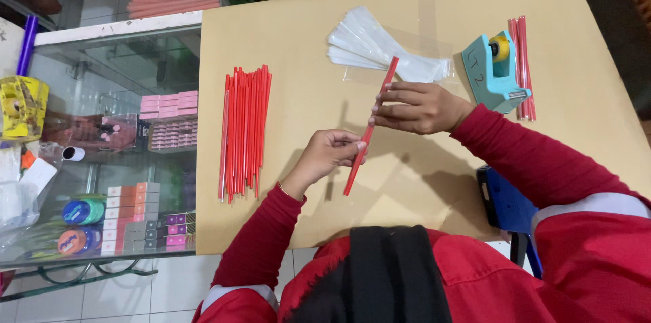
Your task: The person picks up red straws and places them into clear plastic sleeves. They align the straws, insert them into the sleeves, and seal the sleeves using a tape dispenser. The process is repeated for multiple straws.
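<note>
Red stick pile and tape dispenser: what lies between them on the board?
In the head view, both hands, left and right, hold one red stick between the pile and the dispenser; clear sleeves lie behind.

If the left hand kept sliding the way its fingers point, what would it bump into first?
Probably the right hand. The left hand points up along the thin red plastic stick both hold, toward those fingers; depth is unclear.

Tan tabletop (298, 38), seen from above. On it, L to R: bundle of red sticks (244, 133); fan of clear plastic sleeves (369, 45); teal tape dispenser (494, 68); few more red sticks (523, 68) just beside dispenser; blue object (508, 204) at near edge.
</note>
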